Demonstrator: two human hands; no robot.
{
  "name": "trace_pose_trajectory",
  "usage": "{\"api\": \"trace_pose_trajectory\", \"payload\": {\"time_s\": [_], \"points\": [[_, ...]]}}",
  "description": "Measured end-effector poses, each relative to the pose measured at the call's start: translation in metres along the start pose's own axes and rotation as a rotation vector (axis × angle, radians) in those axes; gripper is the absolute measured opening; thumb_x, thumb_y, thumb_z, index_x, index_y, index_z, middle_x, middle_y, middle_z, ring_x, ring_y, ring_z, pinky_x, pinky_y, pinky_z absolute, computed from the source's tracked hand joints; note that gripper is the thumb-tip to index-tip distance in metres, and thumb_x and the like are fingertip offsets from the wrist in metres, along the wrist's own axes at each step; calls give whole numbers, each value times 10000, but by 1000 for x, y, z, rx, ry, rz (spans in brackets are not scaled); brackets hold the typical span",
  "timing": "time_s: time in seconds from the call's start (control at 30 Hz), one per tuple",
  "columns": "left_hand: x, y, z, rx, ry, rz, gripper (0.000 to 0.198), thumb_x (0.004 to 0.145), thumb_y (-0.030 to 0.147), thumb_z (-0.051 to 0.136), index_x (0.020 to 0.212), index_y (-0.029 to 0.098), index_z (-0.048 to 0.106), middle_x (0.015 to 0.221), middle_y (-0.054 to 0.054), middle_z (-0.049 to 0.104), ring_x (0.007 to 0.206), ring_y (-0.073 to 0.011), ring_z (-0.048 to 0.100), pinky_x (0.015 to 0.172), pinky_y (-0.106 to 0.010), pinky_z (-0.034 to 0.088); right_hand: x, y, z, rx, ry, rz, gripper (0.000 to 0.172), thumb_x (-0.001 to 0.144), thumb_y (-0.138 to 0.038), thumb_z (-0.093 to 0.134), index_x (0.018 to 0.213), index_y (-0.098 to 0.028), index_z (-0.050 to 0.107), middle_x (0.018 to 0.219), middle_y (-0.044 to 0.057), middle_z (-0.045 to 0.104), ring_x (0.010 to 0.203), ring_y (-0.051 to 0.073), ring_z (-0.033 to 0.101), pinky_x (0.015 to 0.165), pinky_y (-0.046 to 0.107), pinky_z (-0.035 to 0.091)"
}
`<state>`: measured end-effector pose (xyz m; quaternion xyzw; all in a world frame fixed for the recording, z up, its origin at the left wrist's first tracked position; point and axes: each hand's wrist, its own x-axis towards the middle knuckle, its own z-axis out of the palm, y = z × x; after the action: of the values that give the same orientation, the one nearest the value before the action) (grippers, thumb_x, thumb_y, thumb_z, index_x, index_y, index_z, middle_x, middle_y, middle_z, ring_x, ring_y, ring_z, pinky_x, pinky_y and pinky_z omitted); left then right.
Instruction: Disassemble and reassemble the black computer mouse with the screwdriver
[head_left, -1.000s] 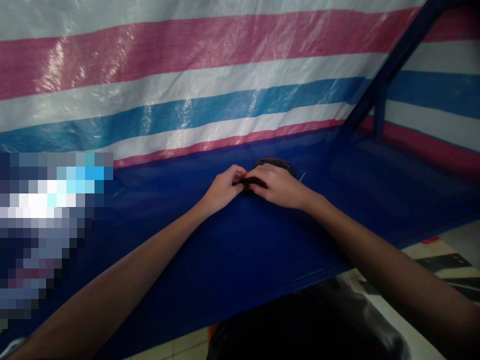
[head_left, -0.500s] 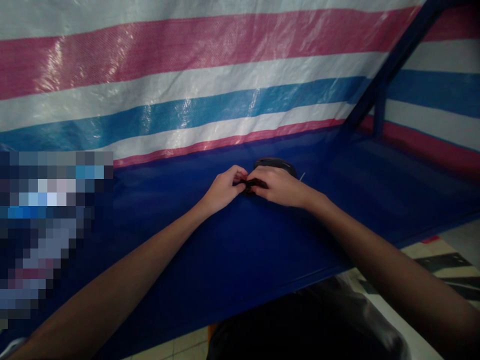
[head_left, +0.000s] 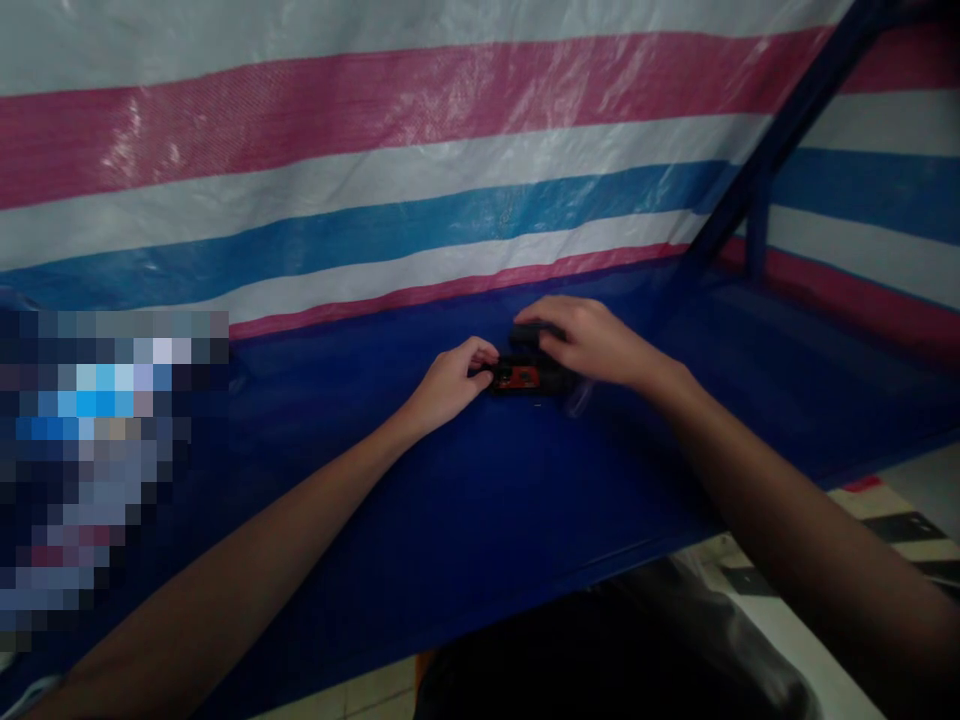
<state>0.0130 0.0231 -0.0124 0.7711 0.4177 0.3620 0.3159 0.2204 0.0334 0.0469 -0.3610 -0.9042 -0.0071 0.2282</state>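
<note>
On the blue surface (head_left: 465,500) lies an open black housing (head_left: 551,380) with a reddish-brown circuit board (head_left: 525,378) inside. It looks like the base of a computer mouse. My left hand (head_left: 450,380) pinches the housing's left end between thumb and fingers. Just above and behind it, my right hand (head_left: 589,335) grips a dark curved cover (head_left: 529,333), partly hidden under the fingers. A blurred, see-through strip (head_left: 579,398) shows below the right wrist, at the housing's right end; its kind is unclear.
Behind the surface hangs a striped red, white and blue plastic sheet (head_left: 375,230). A dark blue slanted post (head_left: 765,160) stands at the right. At the left, a pixelated patch (head_left: 97,450) hides what is there. The surface's front edge (head_left: 600,575) runs before my lap.
My right hand has moved up and right, off the housing, and now holds the dark cover. The circuit board has come into sight. My left hand stays at the housing's left end.
</note>
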Motion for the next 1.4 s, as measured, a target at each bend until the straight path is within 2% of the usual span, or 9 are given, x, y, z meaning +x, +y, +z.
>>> {"api": "trace_pose_trajectory", "payload": {"time_s": [0.1, 0.2, 0.3, 0.43, 0.6, 0.7, 0.83, 1.07, 1.4], "points": [[0, 3, -1, 53, -12, -8, 214, 740, 47, 531, 895, 182, 592, 914, -25, 670, 892, -164, 634, 859, -376, 491, 7, 35, -5, -82, -154, 17, 526, 638, -31, 441, 1121, -122, 629, 1178, 116, 631, 1123, 270, 561, 975, 414, 416], [-1, 5, -1, 115, -18, -12, 225, 762, 50, 506, 910, 185, 609, 920, -28, 678, 892, -170, 636, 847, -375, 491, 5, 64, -1, 17, -321, 93, 566, 632, -57, 442, 1155, -169, 627, 1208, 74, 631, 1130, 255, 573, 979, 419, 436], [-2, 9, -1, 169, -14, -8, 201, 806, 89, 485, 941, 180, 604, 953, -43, 678, 899, -173, 632, 851, -377, 485, -5, 77, 3, 134, -329, 182, 631, 655, -86, 433, 1264, -197, 555, 1267, 51, 599, 1159, 245, 560, 992, 441, 436], [-5, 14, 0, 179, -21, 69, 206, 857, 190, 488, 1051, 175, 557, 1058, -65, 651, 981, -173, 607, 876, -361, 474, -15, 69, 2, 265, -221, 177, 668, 660, -93, 447, 1312, -225, 504, 1365, 31, 515, 1236, 250, 493, 1023, 466, 401], [-7, 15, 1, 369, -73, 230, 180, 858, 235, 521, 1021, 187, 580, 1041, -49, 656, 1016, -184, 580, 928, -385, 435, -9, 45, 13, 249, -115, 165, 356, 820, -319, 495, 1133, -194, 609, 1210, 82, 621, 1110, 245, 570, 963, 431, 429], [-7, 15, 1, 379, -84, 223, 174, 858, 225, 522, 1015, 192, 589, 1037, -40, 663, 1000, -178, 585, 918, -375, 437, -4, 39, 23, 143, -99, 187, 374, 792, -407, 561, 1083, -174, 592, 1115, 104, 641, 1010, 263, 595, 874, 426, 458], [-6, 16, 0, 355, -83, 188, 191, 841, 221, 543, 1022, 199, 600, 1051, -38, 661, 996, -183, 587, 913, -370, 437, -5, 39, 26, 124, -89, 259, 370, 779, -359, 572, 1092, -163, 563, 1063, 110, 645, 942, 263, 608, 818, 418, 468], [-6, 17, 0, 330, -85, 212, 186, 839, 208, 540, 1014, 204, 602, 1045, -45, 637, 996, -179, 582, 917, -372, 433, -8, 37, 17, 431, 72, 220, 438, 742, -324, 621, 1155, -186, 566, 1149, 92, 631, 1047, 259, 589, 923, 452, 442], [-6, 13, -2, 209, -45, 135, 176, 810, 219, 577, 980, 182, 607, 1022, -51, 619, 977, -187, 584, 910, -388, 433, -10, 16, -4, 568, -73, 125, 351, 748, -288, 622, 1078, -168, 603, 1055, 70, 656, 960, 222, 610, 859, 388, 466]]}}
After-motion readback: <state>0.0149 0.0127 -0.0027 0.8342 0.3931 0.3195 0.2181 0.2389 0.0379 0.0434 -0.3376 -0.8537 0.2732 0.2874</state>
